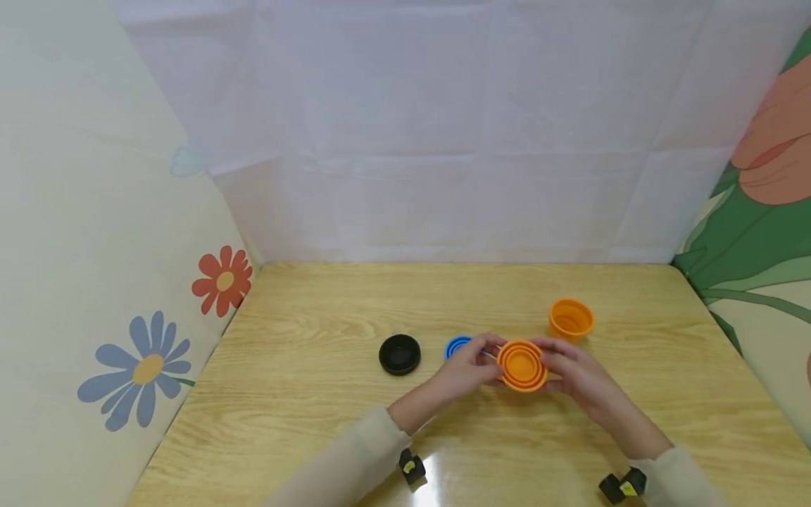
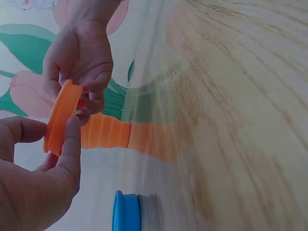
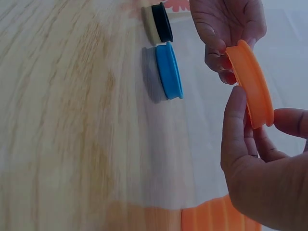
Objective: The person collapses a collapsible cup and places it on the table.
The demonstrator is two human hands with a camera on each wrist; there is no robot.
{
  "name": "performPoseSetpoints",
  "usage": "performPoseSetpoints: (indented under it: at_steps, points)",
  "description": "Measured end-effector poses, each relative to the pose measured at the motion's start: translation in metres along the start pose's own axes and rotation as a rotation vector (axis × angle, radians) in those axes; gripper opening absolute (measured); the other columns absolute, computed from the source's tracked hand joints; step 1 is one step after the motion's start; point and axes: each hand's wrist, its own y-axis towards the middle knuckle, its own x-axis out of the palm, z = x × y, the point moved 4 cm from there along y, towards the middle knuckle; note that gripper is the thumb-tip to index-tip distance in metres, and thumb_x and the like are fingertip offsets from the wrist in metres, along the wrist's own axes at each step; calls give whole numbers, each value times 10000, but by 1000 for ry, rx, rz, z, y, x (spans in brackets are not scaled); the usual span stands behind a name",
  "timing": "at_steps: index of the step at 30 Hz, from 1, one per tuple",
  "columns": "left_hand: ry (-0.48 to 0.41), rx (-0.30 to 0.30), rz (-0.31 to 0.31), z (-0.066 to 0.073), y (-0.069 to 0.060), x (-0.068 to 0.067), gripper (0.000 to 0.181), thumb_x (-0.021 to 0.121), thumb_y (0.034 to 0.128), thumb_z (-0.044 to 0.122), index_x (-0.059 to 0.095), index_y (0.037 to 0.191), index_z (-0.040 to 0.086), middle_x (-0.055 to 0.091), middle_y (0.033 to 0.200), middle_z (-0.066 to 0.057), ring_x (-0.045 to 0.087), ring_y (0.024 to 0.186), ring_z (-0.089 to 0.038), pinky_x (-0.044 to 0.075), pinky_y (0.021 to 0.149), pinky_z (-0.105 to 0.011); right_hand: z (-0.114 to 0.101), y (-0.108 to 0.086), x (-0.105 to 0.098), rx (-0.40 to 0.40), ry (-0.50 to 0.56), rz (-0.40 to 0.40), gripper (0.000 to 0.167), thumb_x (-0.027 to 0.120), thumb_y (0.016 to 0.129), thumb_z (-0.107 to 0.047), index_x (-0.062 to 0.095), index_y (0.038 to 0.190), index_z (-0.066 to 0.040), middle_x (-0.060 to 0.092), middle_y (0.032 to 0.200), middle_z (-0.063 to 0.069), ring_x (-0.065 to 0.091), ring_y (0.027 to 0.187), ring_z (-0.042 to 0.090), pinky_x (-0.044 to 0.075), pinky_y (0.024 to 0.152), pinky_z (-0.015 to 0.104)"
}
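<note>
Between my two hands is a flattened orange collapsible cup [image 1: 522,366], its folded rings facing up toward the head camera. My left hand [image 1: 465,367] pinches its left rim with thumb and fingers, while the right hand [image 1: 586,380] grips the opposite side. Both wrist views show this cup [image 2: 62,118] [image 3: 252,84] raised off the table. Just behind the left hand lies a blue collapsed cup [image 1: 455,345], partly covered by that hand in the head view. An orange cup [image 1: 571,321] that is extended stands upright beyond the right hand.
A black collapsed cup [image 1: 400,354] lies on the wooden table [image 1: 304,415], left of the blue one. White cloth [image 1: 393,155] hangs at the table's back edge. Flower-patterned sheets [image 1: 76,232] border the left and right sides.
</note>
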Motion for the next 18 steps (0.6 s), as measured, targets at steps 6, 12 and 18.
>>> performPoseSetpoints:
  at_steps: [6, 12, 18]
  points:
    - [23, -39, 10, -4, 6, 5, 424, 622, 908, -73, 545, 1321, -15, 580, 1140, -107, 618, 918, -154, 624, 790, -342, 4, -2, -7, 24, -41, 38, 527, 504, 1068, -205, 372, 1504, 62, 586, 1355, 74, 633, 1069, 101, 587, 878, 363]
    - [67, -48, 0, -8, 15, 10, 421, 627, 915, -61, 554, 1327, -20, 599, 1145, -108, 626, 916, -167, 625, 781, -346, 7, -3, -13, 43, -90, 84, 521, 508, 1063, -190, 381, 1500, 65, 534, 1415, 176, 625, 1066, 102, 589, 881, 372]
    - [133, -57, -19, -13, 25, 14, 419, 615, 933, -51, 555, 1345, -8, 611, 1156, -96, 635, 922, -164, 622, 761, -320, 11, -3, -18, 49, -116, 93, 506, 498, 1059, -149, 377, 1495, 79, 532, 1399, 213, 623, 1064, 123, 591, 879, 374]
